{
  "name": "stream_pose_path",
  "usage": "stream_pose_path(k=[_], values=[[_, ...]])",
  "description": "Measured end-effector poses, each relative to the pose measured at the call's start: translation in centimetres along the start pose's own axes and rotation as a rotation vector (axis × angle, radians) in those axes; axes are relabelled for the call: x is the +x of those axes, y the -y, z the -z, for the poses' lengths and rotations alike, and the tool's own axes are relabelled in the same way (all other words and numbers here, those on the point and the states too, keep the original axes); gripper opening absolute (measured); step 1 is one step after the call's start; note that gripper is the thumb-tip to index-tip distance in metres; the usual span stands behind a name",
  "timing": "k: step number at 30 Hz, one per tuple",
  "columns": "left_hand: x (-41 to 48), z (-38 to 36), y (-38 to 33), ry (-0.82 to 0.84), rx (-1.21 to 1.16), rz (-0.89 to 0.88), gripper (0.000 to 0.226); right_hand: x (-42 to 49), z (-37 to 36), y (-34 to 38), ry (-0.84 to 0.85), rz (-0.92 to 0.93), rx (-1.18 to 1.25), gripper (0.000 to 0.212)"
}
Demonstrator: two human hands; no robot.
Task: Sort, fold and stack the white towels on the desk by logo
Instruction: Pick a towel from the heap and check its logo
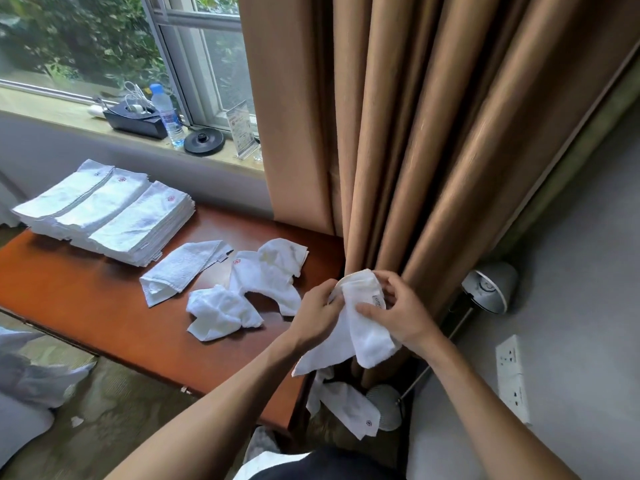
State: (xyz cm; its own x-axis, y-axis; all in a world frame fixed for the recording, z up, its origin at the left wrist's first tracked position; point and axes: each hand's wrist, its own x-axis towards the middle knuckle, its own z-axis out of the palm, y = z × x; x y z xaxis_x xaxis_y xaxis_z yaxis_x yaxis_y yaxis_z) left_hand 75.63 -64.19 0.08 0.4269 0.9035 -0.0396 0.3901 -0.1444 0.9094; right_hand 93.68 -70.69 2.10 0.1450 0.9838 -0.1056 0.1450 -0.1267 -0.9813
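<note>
Leftmost, folded towel stacks [104, 213] sit at the back of the desk [86, 306], red logos up. Next comes a half-folded towel [180, 271], then a crumpled towel [221, 311] and a spread towel [266, 275] showing a red logo. Past the desk's right edge, left hand [317, 317] and right hand [398, 313] both pinch a held towel [367, 330] before the curtain [433, 133]. A dropped towel [349, 407] lies on the floor below.
</note>
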Motion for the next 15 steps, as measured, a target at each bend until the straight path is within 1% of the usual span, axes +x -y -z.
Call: stream_pose_path(k=[2,3,5,6,9,10,12,15], values=[[0.0,0.0,0.4,0.005,-0.024,0.035,0.028,-0.9,-0.3,-1.3,-0.044,-0.015,0.032,0.053],[-0.1,0.0,0.7,0.021,-0.015,0.048,0.025,-1.1,-0.4,-1.7,-0.1,-0.012,0.019,0.049],[-0.4,-0.1,1.1,0.055,0.015,0.05,0.011,-1.3,-0.6,-2.1,-0.213,-0.011,-0.046,0.043],[-0.6,-0.1,1.2,0.062,0.03,0.031,0.008,-1.3,-0.7,-2.0,-0.237,0.002,-0.081,0.04],[-1.1,-0.2,1.1,0.042,0.079,-0.063,0.032,-0.9,-0.7,-1.6,-0.197,0.084,-0.213,0.026],[-1.1,-0.3,0.9,0.036,0.089,-0.085,0.036,-0.8,-0.7,-1.4,-0.184,0.099,-0.252,0.022],[-1.3,-0.5,0.6,0.011,0.086,-0.111,0.041,-0.7,-0.6,-1.0,-0.179,0.113,-0.298,0.02],[-1.6,-0.5,0.3,-0.069,0.092,-0.158,0.048,-0.4,-0.5,-0.7,-0.161,0.136,-0.336,0.019]])
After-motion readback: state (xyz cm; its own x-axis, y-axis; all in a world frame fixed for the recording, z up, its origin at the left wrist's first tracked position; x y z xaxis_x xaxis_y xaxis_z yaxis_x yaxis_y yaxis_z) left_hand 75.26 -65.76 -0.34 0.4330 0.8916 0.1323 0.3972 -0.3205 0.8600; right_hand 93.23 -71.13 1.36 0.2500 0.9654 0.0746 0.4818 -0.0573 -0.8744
